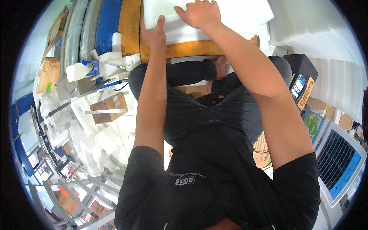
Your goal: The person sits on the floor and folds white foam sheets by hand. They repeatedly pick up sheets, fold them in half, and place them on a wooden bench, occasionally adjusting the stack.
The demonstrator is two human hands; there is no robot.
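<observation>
A thick white foam sheet lies on a wooden worktop at the top of the head view, its far part cut off by the picture's edge. My left hand is at the foam's near left corner. Its thumb points away over the white surface, and its fingers run along the left edge, apart from the thumb. Further right, my right hand rests on top of the foam with the thumb spread out to the left. Its fingertips reach the picture's upper edge.
White foam scraps and a blue tool sit left of the worktop. A cardboard box is among wrapping on the floor. At right are a black box, a phone-like screen and large white foam rolls. Metal racking stands lower left.
</observation>
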